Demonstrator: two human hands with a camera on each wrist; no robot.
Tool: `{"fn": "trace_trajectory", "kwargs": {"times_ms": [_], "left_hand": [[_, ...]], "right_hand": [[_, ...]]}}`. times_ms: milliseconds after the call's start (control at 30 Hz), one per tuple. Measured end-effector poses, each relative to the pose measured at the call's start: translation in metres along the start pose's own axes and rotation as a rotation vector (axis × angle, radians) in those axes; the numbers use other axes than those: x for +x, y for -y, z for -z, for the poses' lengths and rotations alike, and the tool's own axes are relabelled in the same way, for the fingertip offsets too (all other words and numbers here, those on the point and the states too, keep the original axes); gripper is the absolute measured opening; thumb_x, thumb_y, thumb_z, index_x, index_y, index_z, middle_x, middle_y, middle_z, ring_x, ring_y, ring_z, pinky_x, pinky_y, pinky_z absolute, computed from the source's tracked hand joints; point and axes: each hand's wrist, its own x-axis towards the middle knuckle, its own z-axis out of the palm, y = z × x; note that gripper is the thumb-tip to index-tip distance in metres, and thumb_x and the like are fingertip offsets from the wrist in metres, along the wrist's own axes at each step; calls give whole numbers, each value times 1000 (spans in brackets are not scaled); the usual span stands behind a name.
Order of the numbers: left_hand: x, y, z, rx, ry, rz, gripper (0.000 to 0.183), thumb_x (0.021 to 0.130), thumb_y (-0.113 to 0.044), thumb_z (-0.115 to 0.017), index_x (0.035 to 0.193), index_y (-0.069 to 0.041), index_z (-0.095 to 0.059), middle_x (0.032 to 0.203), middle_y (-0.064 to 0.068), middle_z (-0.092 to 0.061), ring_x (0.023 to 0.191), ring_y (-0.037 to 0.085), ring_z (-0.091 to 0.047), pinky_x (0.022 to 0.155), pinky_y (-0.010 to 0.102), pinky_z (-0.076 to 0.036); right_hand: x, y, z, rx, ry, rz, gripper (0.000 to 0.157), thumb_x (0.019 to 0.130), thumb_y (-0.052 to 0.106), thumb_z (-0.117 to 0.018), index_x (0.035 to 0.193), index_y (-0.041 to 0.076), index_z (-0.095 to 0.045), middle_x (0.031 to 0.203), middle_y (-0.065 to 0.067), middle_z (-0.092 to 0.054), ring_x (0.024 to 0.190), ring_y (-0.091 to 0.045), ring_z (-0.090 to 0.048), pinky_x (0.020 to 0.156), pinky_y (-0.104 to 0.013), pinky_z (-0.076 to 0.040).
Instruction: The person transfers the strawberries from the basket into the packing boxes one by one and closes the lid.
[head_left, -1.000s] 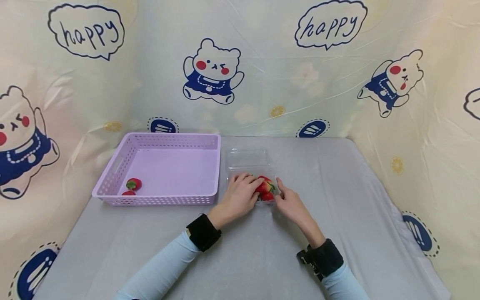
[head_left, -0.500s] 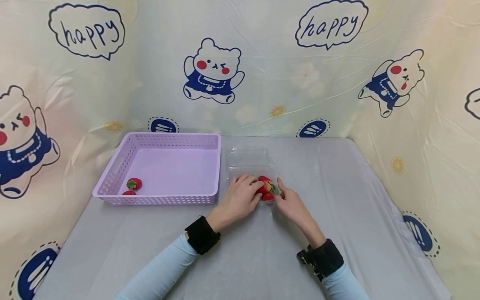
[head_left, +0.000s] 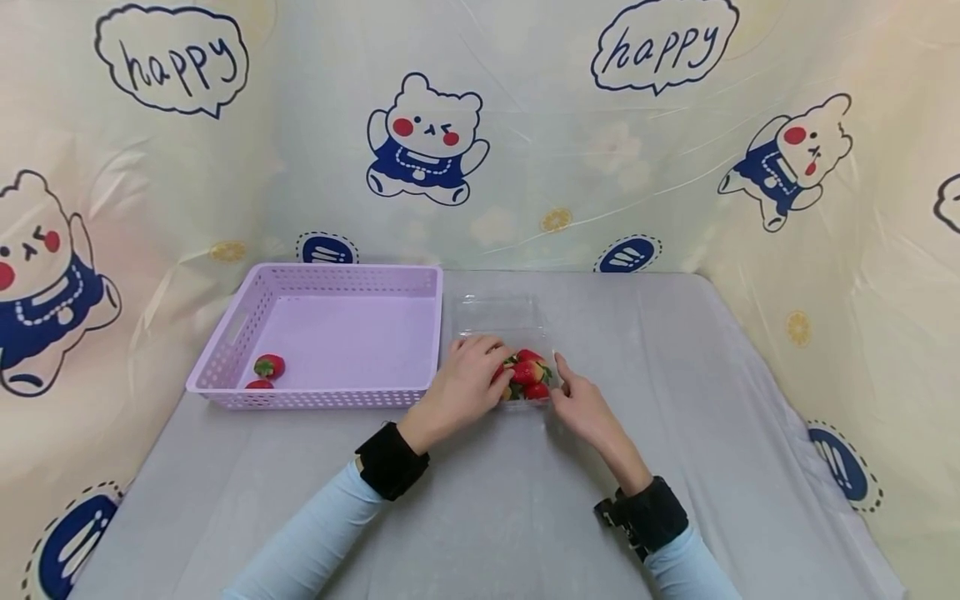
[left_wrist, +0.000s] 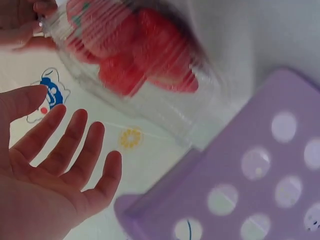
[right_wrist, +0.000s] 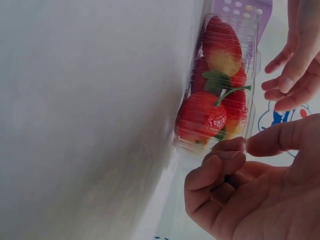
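A clear plastic clamshell box (head_left: 497, 315) stands on the table with its lid folded back, and several strawberries (head_left: 527, 372) lie in its lower half. My right hand (head_left: 588, 412) is at the box's near right corner. In the right wrist view its thumb and curled index finger pinch the rim (right_wrist: 248, 142). My left hand (head_left: 459, 383) hovers palm down over the left part of the box, covering some of it. Seen from the left wrist, that hand (left_wrist: 60, 175) has loosely spread fingers and holds nothing; the box wall (left_wrist: 165, 117) is in front of them.
A lilac perforated basket (head_left: 352, 342) sits left of the box, near my left hand. Two strawberries (head_left: 269, 367) lie in its front left corner. A grey cloth (head_left: 495, 517) covers the table, and a printed curtain (head_left: 540, 150) hangs behind and along both sides.
My left hand has drawn slightly left and up from the strawberries, uncovering more of them. The right hand keeps its place at the box corner.
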Motion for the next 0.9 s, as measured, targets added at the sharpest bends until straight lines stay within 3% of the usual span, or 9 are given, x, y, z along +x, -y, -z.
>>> {"fn": "trace_trajectory", "kwargs": {"times_ms": [267, 700, 900], "left_hand": [[1, 3, 17, -65, -14, 10, 33, 96, -20, -80, 126, -10, -75, 119, 6, -71, 114, 25, -64, 101, 44, -53], [-5, 22, 41, -44, -88, 16, 30, 96, -18, -79, 123, -8, -75, 113, 8, -72, 103, 28, -68, 90, 43, -57], [-11, 32, 56, -57, -91, 81, 33, 96, -18, -78, 127, -6, -74, 117, 10, -71, 104, 30, -67, 91, 44, -57]], "right_hand": [[-2, 1, 0, 1, 4, 4, 67, 100, 8, -48, 164, 1, -29, 64, -1, -44, 54, -15, -35, 54, -31, -34], [-1, 1, 1, -2, 2, 9, 68, 100, 8, -48, 165, 2, -28, 62, -1, -42, 53, -14, -33, 54, -31, -33], [-1, 2, 0, -6, 0, 10, 67, 100, 9, -49, 164, 1, -29, 62, -1, -43, 53, -15, -33, 54, -31, -33]]}}
